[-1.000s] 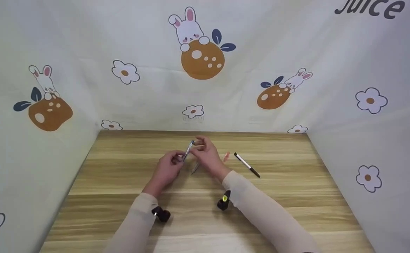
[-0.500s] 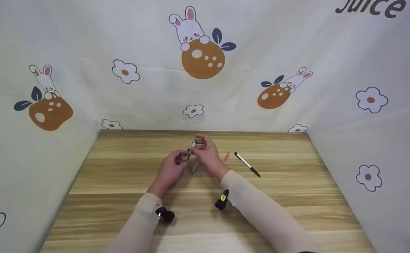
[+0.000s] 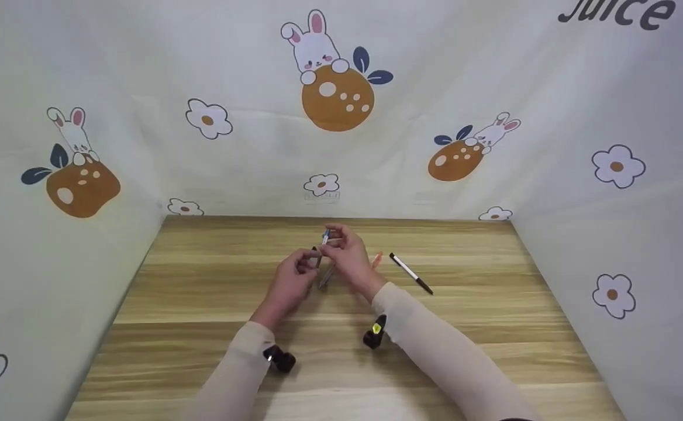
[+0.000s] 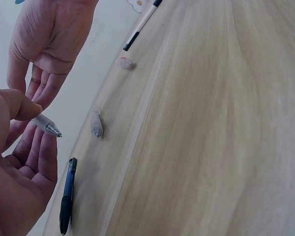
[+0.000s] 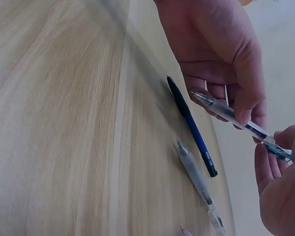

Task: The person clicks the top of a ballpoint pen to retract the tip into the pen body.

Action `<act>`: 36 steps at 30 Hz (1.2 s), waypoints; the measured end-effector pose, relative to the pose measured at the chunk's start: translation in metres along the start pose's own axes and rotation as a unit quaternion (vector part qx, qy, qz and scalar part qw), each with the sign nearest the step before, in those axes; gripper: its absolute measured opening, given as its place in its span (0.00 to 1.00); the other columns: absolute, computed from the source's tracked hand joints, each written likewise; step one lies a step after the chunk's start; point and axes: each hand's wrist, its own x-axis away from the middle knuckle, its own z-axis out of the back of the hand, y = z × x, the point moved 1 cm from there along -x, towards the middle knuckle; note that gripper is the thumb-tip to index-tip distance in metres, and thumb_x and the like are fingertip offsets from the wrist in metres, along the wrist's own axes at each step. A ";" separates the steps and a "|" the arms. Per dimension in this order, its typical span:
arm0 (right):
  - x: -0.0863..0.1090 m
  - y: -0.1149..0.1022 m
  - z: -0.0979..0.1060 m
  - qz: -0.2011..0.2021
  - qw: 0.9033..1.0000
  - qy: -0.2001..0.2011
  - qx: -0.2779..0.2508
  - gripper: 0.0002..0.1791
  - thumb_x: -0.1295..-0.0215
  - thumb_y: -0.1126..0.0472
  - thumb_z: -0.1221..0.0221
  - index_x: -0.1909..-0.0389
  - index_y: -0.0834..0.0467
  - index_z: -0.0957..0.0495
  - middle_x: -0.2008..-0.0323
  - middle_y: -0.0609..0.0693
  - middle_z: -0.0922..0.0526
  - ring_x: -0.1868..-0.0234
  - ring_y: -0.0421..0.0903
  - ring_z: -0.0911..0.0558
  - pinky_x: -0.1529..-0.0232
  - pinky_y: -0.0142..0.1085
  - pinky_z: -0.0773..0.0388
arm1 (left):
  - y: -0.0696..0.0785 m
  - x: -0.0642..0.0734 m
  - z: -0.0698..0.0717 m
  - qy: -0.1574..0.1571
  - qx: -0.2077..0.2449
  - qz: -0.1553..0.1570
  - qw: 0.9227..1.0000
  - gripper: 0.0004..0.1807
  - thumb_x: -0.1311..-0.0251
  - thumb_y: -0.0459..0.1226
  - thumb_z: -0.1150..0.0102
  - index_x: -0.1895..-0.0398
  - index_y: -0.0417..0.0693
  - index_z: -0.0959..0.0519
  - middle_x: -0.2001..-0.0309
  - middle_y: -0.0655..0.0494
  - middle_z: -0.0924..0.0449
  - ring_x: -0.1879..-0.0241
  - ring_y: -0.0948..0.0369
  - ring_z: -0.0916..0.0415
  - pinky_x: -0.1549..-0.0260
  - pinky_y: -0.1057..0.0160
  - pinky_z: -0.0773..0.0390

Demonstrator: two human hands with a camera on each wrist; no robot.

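A clear-barrelled pen [image 5: 226,112] with a blue clip end is held above the table between both hands. My left hand [image 3: 293,280] pinches its barrel with thumb and fingers, and the metal tip points out past them. My right hand [image 3: 347,257] pinches the clip end, partly covering it. Below the held pen, a dark blue pen [image 5: 191,125] with a black grip lies on the table, mostly hidden by my left hand in the head view. A second clear pen [image 5: 195,174] lies beside it, under my right hand.
Right of my right hand lie an orange-ended pen [image 3: 378,260], partly covered by the wrist, and a white-and-black pen [image 3: 411,273]. The wood-grain table [image 3: 464,362] is enclosed by a printed cloth [image 3: 248,169] at the back and both sides.
My left hand has shifted a little to the right, closer to my right hand. The held pen has moved slightly right with it. The pens on the table stay put.
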 end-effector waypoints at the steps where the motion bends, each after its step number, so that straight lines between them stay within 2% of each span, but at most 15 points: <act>1: 0.001 -0.001 0.002 0.000 1.000 -0.001 0.005 0.27 0.29 0.76 0.32 0.31 0.64 0.23 0.43 0.63 0.18 0.49 0.48 0.14 0.48 0.40 0.11 | 0.001 0.000 -0.001 0.000 0.003 0.000 1.000 0.20 0.33 0.25 0.36 0.41 0.46 0.14 0.54 0.49 0.16 0.53 0.54 0.19 0.55 0.57 0.18; 4: 0.002 -0.004 0.007 0.001 1.000 -0.005 0.021 0.27 0.29 0.75 0.32 0.31 0.63 0.22 0.43 0.62 0.18 0.49 0.47 0.14 0.49 0.39 0.12 | 0.002 0.000 -0.005 -0.001 0.010 0.001 1.000 0.20 0.34 0.25 0.35 0.41 0.45 0.14 0.55 0.49 0.16 0.54 0.54 0.19 0.56 0.58 0.18; 11: 0.004 -0.007 0.020 0.024 0.998 -0.018 0.061 0.27 0.28 0.75 0.32 0.30 0.63 0.23 0.41 0.67 0.18 0.49 0.48 0.13 0.52 0.34 0.15 | 0.004 -0.001 -0.016 -0.018 0.045 -0.003 0.999 0.21 0.36 0.23 0.37 0.40 0.40 0.16 0.56 0.46 0.17 0.58 0.56 0.20 0.60 0.62 0.19; 17: 0.007 -0.010 0.032 0.017 0.997 -0.027 0.068 0.28 0.28 0.74 0.32 0.30 0.61 0.22 0.45 0.64 0.16 0.49 0.48 0.13 0.51 0.35 0.14 | 0.007 0.000 -0.026 -0.025 0.069 -0.001 0.997 0.20 0.35 0.23 0.35 0.40 0.40 0.16 0.56 0.44 0.18 0.60 0.57 0.21 0.63 0.63 0.19; 23: 0.011 -0.016 0.043 0.010 0.997 -0.051 0.059 0.29 0.27 0.75 0.33 0.27 0.61 0.23 0.39 0.67 0.20 0.46 0.48 0.14 0.48 0.35 0.15 | 0.012 0.004 -0.037 -0.035 0.117 -0.001 0.993 0.22 0.38 0.22 0.36 0.39 0.36 0.19 0.56 0.44 0.18 0.60 0.58 0.21 0.62 0.65 0.18; 30: 0.017 -0.024 0.056 0.013 0.996 -0.062 0.066 0.28 0.27 0.75 0.33 0.28 0.62 0.22 0.41 0.61 0.18 0.46 0.48 0.14 0.46 0.35 0.14 | 0.017 0.004 -0.048 -0.055 0.135 -0.015 0.989 0.20 0.37 0.22 0.36 0.41 0.31 0.22 0.59 0.46 0.19 0.63 0.61 0.21 0.65 0.67 0.18; 36: 0.023 -0.032 0.066 0.030 0.993 -0.067 0.090 0.27 0.27 0.73 0.32 0.28 0.61 0.21 0.45 0.56 0.14 0.45 0.50 0.13 0.44 0.39 0.14 | 0.024 0.004 -0.055 -0.069 0.168 -0.006 0.983 0.18 0.37 0.21 0.36 0.43 0.32 0.23 0.60 0.49 0.19 0.63 0.62 0.21 0.64 0.68 0.20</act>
